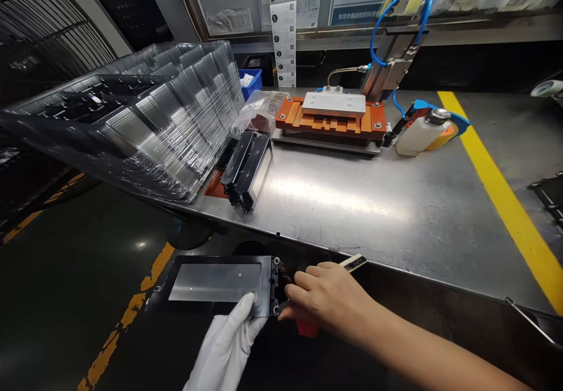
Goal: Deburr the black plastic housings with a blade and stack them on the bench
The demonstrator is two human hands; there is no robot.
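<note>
Shiny metal covers the flat plate [220, 282] at the bottom middle of the frame, below the front edge of the desk [396, 203]. It has a dark frame around it. The left hand [229, 344], in a white glove, comes up from the bottom and holds the plate at its lower right corner, with the fingers bent over the edge. The right hand [328, 300] is bare and sits just to the right of the plate. Its fingers are curled in and touch the plate's right end. A thin flat tool [354, 262] with a pale tip sticks out behind this hand, so it looks like the hand is gripping it. Something red [307, 328] peeks out under the hand.

Up on the desk, a stack of dark parts [247, 168] lies left of the middle. Clear plastic trays [145, 115] are piled in the upper left. An orange block with a grey plate [332, 115] sits at the upper middle, and a white bottle [420, 133] lies to the right of it. A yellow stripe [505, 197] runs down the right side
</note>
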